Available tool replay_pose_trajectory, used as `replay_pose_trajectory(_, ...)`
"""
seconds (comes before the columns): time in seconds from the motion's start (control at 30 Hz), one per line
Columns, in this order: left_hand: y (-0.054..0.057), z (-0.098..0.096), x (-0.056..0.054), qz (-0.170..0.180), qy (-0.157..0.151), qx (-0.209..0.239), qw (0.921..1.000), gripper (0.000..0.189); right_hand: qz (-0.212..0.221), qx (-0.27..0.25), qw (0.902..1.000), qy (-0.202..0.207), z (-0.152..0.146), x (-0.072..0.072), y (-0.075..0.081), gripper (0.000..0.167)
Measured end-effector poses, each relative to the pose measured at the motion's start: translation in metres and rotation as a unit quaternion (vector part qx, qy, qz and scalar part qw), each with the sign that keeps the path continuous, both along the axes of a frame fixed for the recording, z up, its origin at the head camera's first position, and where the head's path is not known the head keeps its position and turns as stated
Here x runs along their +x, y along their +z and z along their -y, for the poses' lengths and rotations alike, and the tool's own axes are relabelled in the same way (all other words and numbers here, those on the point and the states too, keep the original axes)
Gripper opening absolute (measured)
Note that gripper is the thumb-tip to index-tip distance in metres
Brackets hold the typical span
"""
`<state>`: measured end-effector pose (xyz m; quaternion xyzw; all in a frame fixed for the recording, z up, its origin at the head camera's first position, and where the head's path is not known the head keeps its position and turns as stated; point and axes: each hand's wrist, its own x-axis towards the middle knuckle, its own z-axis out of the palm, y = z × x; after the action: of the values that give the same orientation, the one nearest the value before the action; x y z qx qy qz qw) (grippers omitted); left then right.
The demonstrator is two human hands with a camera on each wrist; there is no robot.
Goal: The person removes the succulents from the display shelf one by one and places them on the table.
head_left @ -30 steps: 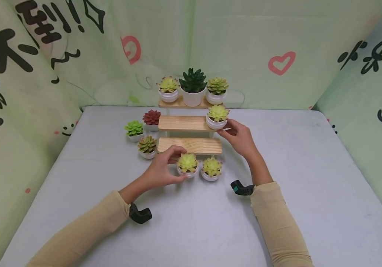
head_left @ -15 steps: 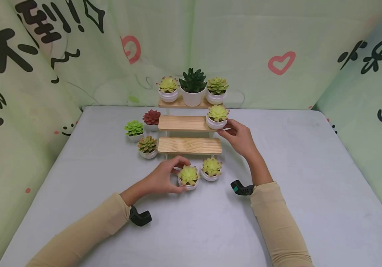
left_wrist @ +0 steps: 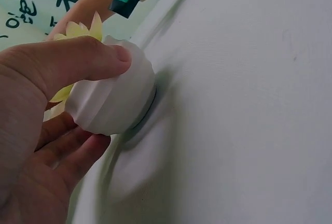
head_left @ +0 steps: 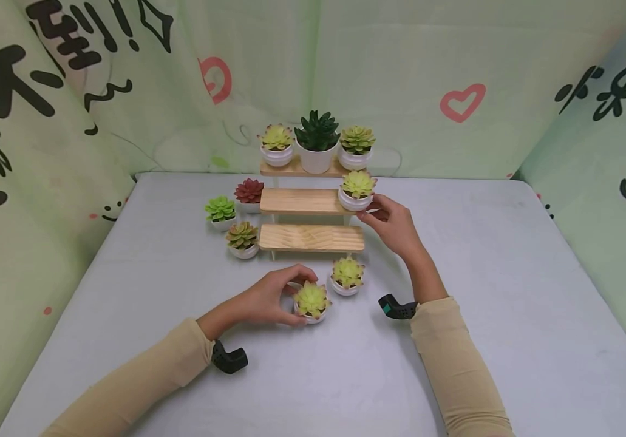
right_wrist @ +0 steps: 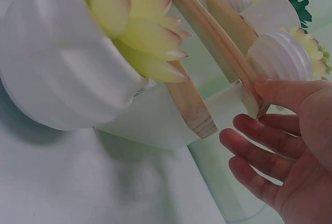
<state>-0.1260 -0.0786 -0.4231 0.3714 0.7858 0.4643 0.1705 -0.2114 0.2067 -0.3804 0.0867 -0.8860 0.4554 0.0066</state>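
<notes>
My left hand (head_left: 269, 298) grips a small white pot with a yellow-green succulent (head_left: 311, 300), thumb on the near side and fingers on the far side. In the left wrist view the pot (left_wrist: 116, 97) is tilted, close to the white tabletop. Another yellow-green succulent (head_left: 347, 274) stands just behind it. My right hand (head_left: 394, 227) touches the right end of the middle plank of a three-tier wooden stand (head_left: 302, 201), beside a potted yellow succulent (head_left: 356, 187). In the right wrist view its thumb (right_wrist: 285, 92) lies at the plank's end below the pot, other fingers loosely spread.
On the top tier stand a dark green succulent (head_left: 316, 136) and two smaller pots. Left of the stand are a red succulent (head_left: 249, 192), a bright green one (head_left: 220, 210) and a brownish-green one (head_left: 242, 238). A printed curtain (head_left: 400, 73) hangs behind the table (head_left: 509, 273).
My left hand has drawn its potted succulent away from the stand, toward me and slightly right. My right hand has stayed at the middle plank's end.
</notes>
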Motion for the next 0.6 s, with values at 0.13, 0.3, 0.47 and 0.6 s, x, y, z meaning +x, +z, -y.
replay_pose_trajectory(0.13, -0.0003, -0.0007, 0.0009, 0.004, -0.005, 0.001, 1.0, 0.069, -0.001, 0.001, 1.0, 0.0, 0.0001, 0.0001, 0.0004, 0.048)
replay_pose_trajectory(0.3, -0.0013, -0.0026, 0.0015, 0.007, -0.006, 0.003, 1.0, 0.071, 0.0, 0.0, 1.0, 0.0, 0.0004, 0.0004, 0.0008, 0.048)
replay_pose_trajectory(0.47, -0.0033, -0.0044, 0.0018, 0.003, -0.003, 0.009, 1.0, 0.071, 0.0, -0.001, 1.0, 0.002, 0.0007, 0.0007, 0.0012, 0.049)
replay_pose_trajectory(0.6, -0.0025, -0.0043, 0.0022, 0.008, -0.005, 0.007, 0.9999, 0.073, -0.003, -0.003, 1.0, 0.004, 0.001, 0.0011, 0.002, 0.048)
